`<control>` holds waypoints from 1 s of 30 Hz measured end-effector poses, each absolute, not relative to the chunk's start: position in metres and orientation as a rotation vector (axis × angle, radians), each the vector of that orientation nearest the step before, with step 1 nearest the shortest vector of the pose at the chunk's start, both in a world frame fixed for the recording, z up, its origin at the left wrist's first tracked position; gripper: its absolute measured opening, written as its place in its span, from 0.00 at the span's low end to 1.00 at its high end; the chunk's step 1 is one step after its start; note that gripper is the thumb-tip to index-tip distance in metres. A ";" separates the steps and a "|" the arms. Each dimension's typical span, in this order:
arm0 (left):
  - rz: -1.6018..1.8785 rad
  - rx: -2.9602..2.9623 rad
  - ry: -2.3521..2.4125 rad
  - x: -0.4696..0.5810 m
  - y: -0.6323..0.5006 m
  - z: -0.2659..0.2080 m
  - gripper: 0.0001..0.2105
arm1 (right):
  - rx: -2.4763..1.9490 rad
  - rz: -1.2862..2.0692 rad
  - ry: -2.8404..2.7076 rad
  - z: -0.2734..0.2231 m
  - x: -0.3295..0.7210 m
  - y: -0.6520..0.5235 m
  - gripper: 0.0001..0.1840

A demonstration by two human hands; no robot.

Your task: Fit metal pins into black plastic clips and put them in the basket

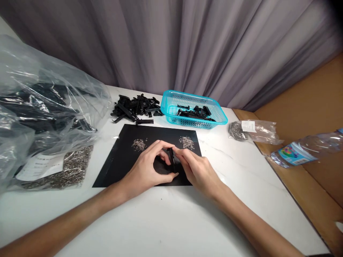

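Over the black mat [112, 167], my left hand [147, 162] grips a slim black plastic part [172, 160] between thumb and fingers, keeping it roughly upright. My right hand [197, 167] is closed at the part's upper end, fingertips pressed together against it. Whether a small metal piece is pinched there is too small to tell. Beyond my left hand lies a little pile of small metal springs or clips [139, 144]. A second pile of similar metal pieces [187, 142] sits just past my right hand.
Behind the mat are a heap of black plastic parts [136, 107] and a turquoise basket [222, 119] holding more. Large clear bags [53, 75] and a bag of metal pieces [72, 167] stand left. To the right are a small bag [239, 131], a plastic bottle [297, 153] and cardboard [308, 96].
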State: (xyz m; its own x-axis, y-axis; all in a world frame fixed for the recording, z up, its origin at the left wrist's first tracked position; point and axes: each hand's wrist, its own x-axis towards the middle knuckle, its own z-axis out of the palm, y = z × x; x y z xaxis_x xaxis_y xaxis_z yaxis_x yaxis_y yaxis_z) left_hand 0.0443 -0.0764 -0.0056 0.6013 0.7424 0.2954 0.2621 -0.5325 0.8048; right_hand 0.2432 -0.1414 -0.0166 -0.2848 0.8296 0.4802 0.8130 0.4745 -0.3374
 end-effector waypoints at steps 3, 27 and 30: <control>0.833 2.078 0.779 0.045 -0.076 -0.006 0.26 | -1.317 -0.032 -2.167 -0.015 0.244 -0.140 0.20; 0.873 1.926 0.843 0.054 -0.078 -0.001 0.26 | -1.261 -0.478 -2.144 -0.029 0.229 -0.137 0.24; 0.841 1.947 0.862 0.052 -0.080 0.001 0.25 | -1.258 -0.439 -2.078 -0.028 0.232 -0.135 0.23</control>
State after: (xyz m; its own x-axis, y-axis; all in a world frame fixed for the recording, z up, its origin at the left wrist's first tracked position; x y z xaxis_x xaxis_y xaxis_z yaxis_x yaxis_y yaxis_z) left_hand 0.0517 -0.0797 0.0013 0.5409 0.8077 0.2348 0.2549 -0.4235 0.8693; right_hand 0.2316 -0.1347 -0.0281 -0.3193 0.6538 0.6860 0.8753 0.4808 -0.0509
